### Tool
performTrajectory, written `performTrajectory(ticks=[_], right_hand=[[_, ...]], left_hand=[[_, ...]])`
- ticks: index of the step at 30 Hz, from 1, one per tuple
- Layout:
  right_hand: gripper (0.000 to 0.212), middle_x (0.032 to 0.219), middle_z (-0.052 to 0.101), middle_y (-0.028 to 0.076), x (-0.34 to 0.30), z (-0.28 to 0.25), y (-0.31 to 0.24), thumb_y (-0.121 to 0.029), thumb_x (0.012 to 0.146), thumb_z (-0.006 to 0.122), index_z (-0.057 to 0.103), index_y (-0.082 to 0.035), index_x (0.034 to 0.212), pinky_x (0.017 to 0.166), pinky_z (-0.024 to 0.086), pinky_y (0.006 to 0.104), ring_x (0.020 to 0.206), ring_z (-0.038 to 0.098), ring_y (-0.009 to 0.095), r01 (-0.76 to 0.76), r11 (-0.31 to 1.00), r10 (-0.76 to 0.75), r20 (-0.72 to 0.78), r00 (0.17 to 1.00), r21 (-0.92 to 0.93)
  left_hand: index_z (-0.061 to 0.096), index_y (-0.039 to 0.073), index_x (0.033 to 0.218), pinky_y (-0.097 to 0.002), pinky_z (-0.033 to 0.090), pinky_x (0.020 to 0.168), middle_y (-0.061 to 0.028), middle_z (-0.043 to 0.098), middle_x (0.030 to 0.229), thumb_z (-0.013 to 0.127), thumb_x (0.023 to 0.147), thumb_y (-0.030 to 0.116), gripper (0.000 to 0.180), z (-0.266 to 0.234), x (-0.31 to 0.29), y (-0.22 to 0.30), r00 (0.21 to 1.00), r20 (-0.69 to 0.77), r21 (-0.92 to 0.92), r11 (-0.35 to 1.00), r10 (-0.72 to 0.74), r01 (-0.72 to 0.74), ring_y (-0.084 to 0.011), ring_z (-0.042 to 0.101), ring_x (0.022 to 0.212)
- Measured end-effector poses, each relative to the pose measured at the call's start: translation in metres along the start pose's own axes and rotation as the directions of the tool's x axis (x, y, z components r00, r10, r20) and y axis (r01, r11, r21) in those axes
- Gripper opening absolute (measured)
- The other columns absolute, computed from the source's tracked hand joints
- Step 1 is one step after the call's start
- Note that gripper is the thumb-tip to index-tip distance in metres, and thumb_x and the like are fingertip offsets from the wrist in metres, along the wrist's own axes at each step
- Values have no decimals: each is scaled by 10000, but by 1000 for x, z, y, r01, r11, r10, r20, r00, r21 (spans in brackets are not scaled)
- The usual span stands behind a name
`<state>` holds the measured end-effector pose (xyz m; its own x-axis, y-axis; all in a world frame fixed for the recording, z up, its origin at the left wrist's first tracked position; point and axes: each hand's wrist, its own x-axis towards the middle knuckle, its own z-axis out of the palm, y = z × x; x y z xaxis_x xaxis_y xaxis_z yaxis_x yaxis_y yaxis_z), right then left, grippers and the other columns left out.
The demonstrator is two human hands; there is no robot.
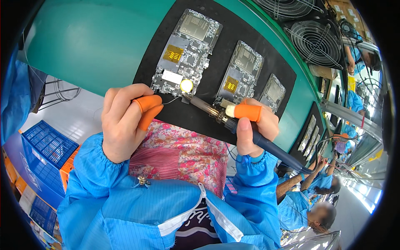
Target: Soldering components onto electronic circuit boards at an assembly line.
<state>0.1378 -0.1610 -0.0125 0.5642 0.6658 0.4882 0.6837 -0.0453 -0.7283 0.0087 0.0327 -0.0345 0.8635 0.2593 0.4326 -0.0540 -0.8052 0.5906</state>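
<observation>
From my end, R hand (258,125) is closed round the soldering iron (271,146), thumb on the near side, w/ an orange finger cot (248,112) on a finger. L hand (125,118) pinches a thin wire (171,101) btwn cotted fingertips. Hands are apart, iron tip & wire in the gap.

Iron's pos.: over the black mat (227,31), tip just beside the bottom edge of the big L-most circuit board (187,54). Its long axis runs diag., tip to upper L, handle & cable end to lower R. Wire runs from L hand to the R & slightly up, its end near the tip. Board's long axis leans: top end to upper R, bottom end to lower L, nearest the hands. Round bright yellow spot (186,86) sits near that bottom end, orange-gold patch (173,54) higher up.

Hard to make out: tip is tiny on my feed, can't tell if it touches board or wire. Fingers cover part of the iron's grip, & L fingers hide the held part of the wire. R hand & iron block the bottom of the middle board (239,66); R hand also seems to cover part of the smallest board (273,91). Green table (96,37) is cut off by the dark lens rim, upper L.
</observation>
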Motion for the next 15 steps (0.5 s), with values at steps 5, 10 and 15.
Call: performTrajectory(ticks=[5, 10, 15], right_hand=[[184, 629, 532, 128, -1, 0, -1, -143, 686, 558, 569, 37, 721, 468, 400, 287, 499, 514, 230, -121, 992, 123, 73, 990, -42], [127, 562, 496, 115, 1, 1, 2, -70, 648, 563, 565, 42, 707, 402, 378, 282, 431, 484, 232, -1, 1000, 2, 23, 1000, -25], [135, 565, 496, 120, 1, 0, -1, -73, 644, 563, 566, 44, 710, 406, 386, 280, 438, 491, 239, -67, 998, 68, 58, 996, -22]], left_hand=[[604, 31, 765, -289, 412, 597, -52, 562, 847, 706, 564, 13, 226, 2, 0, -1, 1000, -3, 6, 1000, 2, -2, -207, 497, 726], [602, 39, 757, -288, 398, 616, -45, 565, 846, 706, 563, 22, 220, 3, 1, -1, 1000, 1, 18, 1000, 6, -6, -201, 494, 733], [594, 37, 743, -291, 396, 616, -45, 563, 842, 707, 563, 23, 212, 8, 4, -2, 999, 14, 26, 999, 45, -45, -201, 498, 730]])
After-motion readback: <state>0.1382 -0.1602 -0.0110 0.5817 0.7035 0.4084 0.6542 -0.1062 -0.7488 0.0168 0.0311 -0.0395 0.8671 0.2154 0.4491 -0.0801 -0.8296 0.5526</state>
